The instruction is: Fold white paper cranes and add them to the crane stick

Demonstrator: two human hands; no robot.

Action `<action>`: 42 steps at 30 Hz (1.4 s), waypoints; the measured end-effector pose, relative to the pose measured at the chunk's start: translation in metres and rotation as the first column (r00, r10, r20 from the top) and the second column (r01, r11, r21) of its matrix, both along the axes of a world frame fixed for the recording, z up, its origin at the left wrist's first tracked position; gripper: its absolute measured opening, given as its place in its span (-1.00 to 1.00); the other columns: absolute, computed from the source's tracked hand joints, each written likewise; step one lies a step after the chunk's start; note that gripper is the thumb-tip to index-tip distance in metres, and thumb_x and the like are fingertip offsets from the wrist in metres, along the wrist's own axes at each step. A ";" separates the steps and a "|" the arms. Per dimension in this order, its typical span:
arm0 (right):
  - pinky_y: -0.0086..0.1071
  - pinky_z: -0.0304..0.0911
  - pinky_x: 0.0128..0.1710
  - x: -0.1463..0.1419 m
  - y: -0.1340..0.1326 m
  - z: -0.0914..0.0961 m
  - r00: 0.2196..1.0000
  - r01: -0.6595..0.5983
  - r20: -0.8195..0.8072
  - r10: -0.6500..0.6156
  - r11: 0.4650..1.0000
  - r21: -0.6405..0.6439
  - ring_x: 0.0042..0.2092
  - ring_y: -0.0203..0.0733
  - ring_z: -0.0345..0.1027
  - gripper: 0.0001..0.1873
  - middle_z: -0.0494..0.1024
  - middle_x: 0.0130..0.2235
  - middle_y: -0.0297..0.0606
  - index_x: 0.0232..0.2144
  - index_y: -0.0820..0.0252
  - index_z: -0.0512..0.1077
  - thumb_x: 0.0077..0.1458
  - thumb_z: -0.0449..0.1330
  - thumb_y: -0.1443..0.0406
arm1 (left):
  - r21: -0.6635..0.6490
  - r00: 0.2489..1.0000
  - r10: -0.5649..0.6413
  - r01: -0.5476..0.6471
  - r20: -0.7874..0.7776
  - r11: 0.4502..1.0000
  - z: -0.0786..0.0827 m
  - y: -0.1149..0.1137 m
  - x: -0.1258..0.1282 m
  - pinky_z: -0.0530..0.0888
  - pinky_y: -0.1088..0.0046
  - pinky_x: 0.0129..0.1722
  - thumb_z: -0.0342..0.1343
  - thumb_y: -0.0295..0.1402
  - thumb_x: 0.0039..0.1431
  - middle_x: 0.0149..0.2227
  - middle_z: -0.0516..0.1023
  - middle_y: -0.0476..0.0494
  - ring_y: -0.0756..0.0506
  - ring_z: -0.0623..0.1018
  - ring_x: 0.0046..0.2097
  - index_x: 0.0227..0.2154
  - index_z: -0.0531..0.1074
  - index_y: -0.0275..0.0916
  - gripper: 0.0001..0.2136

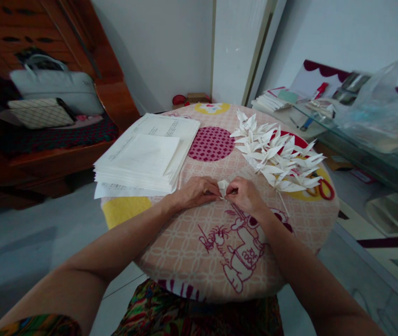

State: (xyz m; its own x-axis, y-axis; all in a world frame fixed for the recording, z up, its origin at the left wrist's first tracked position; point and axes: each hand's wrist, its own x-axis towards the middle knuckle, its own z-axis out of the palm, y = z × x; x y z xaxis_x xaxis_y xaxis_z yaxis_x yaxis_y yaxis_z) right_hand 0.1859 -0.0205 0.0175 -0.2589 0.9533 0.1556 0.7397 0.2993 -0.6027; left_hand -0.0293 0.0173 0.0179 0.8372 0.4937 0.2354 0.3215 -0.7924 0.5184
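Near the middle of the round cloth-covered table (185, 252), the left hand (201, 191) and right hand (243, 192) pinch opposite sides of a small white paper piece (223, 185), seemingly so each steadies it against the other. The fingers hide much of its shape. Just beyond the right hand lies a cluster of pointed folded papers (272, 156), apparently grouped to keep them off the working spot; red-handled scissors (320, 189) show at its right edge. Beyond the left hand, a paper stack (185, 135) lies flat, probably for easy reach, smaller sheets (146, 156) on top.
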 end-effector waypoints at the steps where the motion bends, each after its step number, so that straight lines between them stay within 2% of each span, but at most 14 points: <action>1: -0.39 0.23 -0.27 0.000 0.000 0.000 1.000 0.002 -0.003 -0.002 1.000 -0.004 -0.32 -0.24 0.38 -0.89 0.50 -0.39 -0.27 -0.55 0.21 0.55 -0.11 0.34 0.48 | 0.000 1.000 0.000 0.000 -0.002 1.000 0.000 0.000 0.000 0.41 0.51 -0.19 0.14 -0.36 0.29 -0.24 0.63 -0.13 -0.05 0.58 -0.19 -0.25 0.63 -0.21 -0.84; 7: -0.39 0.23 -0.28 -0.002 0.000 0.001 0.999 0.031 0.007 -0.031 0.999 -0.034 -0.33 -0.24 0.38 -0.90 0.50 -0.40 -0.26 -0.55 0.22 0.56 -0.12 0.34 0.48 | -0.006 1.000 -0.006 0.006 0.005 1.000 0.002 0.000 0.001 0.40 0.50 -0.21 0.12 -0.37 0.30 -0.25 0.62 -0.13 -0.04 0.57 -0.21 -0.27 0.61 -0.24 -0.84; 10: -0.39 0.23 -0.27 -0.003 0.000 0.002 0.999 0.035 0.021 -0.035 0.999 -0.026 -0.33 -0.24 0.38 -0.88 0.50 -0.40 -0.26 -0.56 0.22 0.56 -0.13 0.31 0.50 | -0.046 0.999 0.036 -0.035 0.011 0.998 0.002 0.000 0.003 0.38 0.50 -0.25 0.11 -0.37 0.29 -0.30 0.61 -0.11 -0.03 0.56 -0.26 -0.31 0.60 -0.25 -0.83; 13: -0.40 0.23 -0.29 -0.002 0.000 0.002 1.000 0.028 0.001 -0.028 0.999 -0.031 -0.33 -0.24 0.39 -0.85 0.51 -0.40 -0.26 -0.56 0.22 0.57 -0.14 0.28 0.52 | -0.126 0.986 0.161 -0.157 0.029 0.980 0.001 0.000 0.009 0.35 0.51 -0.33 0.14 -0.34 0.24 -0.37 0.57 -0.07 -0.01 0.51 -0.33 -0.38 0.59 -0.26 -0.83; 17: -0.41 0.23 -0.34 0.001 -0.001 0.000 0.999 0.030 -0.039 -0.031 0.999 -0.031 -0.37 -0.26 0.38 -0.84 0.51 -0.41 -0.28 -0.57 0.21 0.57 -0.16 0.28 0.53 | -0.198 0.934 0.357 -0.349 0.003 0.916 0.001 0.002 0.018 0.32 0.50 -0.37 0.23 -0.34 0.12 -0.43 0.52 -0.04 0.01 0.45 -0.39 -0.47 0.56 -0.28 -0.87; 24: -0.37 0.24 -0.26 0.002 -0.007 -0.001 0.999 -0.034 -0.026 0.036 0.998 0.047 -0.33 -0.22 0.39 -0.83 0.52 -0.39 -0.23 -0.57 0.23 0.56 -0.09 0.25 0.53 | -0.199 0.873 0.479 -0.487 -0.090 0.851 0.004 0.003 0.027 0.30 0.47 -0.37 0.29 -0.38 0.01 -0.40 0.52 -0.06 0.01 0.44 -0.39 -0.51 0.56 -0.28 -0.91; 34: -0.38 0.22 -0.27 0.006 -0.007 -0.001 0.995 -0.102 0.006 0.102 0.994 0.049 -0.33 -0.22 0.38 -0.81 0.53 -0.40 -0.23 -0.56 0.22 0.56 -0.03 0.21 0.51 | -0.234 0.840 0.512 -0.543 -0.181 0.807 0.004 0.006 0.032 0.26 0.45 -0.42 0.32 -0.34 -0.04 -0.48 0.52 -0.06 -0.02 0.44 -0.43 -0.55 0.57 -0.29 -0.87; 39: -0.42 0.19 -0.34 0.002 -0.003 -0.003 1.000 -0.004 -0.026 0.005 0.999 0.046 -0.36 -0.24 0.37 -0.85 0.56 -0.40 -0.23 -0.46 0.24 0.56 0.02 0.19 0.47 | -0.243 0.845 0.516 -0.535 -0.142 0.809 0.003 0.006 0.030 0.27 0.46 -0.42 0.32 -0.31 -0.05 -0.49 0.53 -0.05 -0.02 0.45 -0.43 -0.57 0.56 -0.27 -0.86; 42: -0.41 0.12 -0.40 -0.002 0.000 -0.002 0.998 0.065 0.020 -0.065 0.997 0.030 -0.42 -0.26 0.32 -0.85 0.55 -0.47 -0.24 -0.51 0.24 0.55 0.06 0.21 0.41 | -0.236 0.841 0.524 -0.540 -0.133 0.808 0.003 0.005 0.030 0.28 0.47 -0.43 0.32 -0.30 -0.05 -0.49 0.53 -0.04 -0.01 0.45 -0.43 -0.57 0.55 -0.27 -0.85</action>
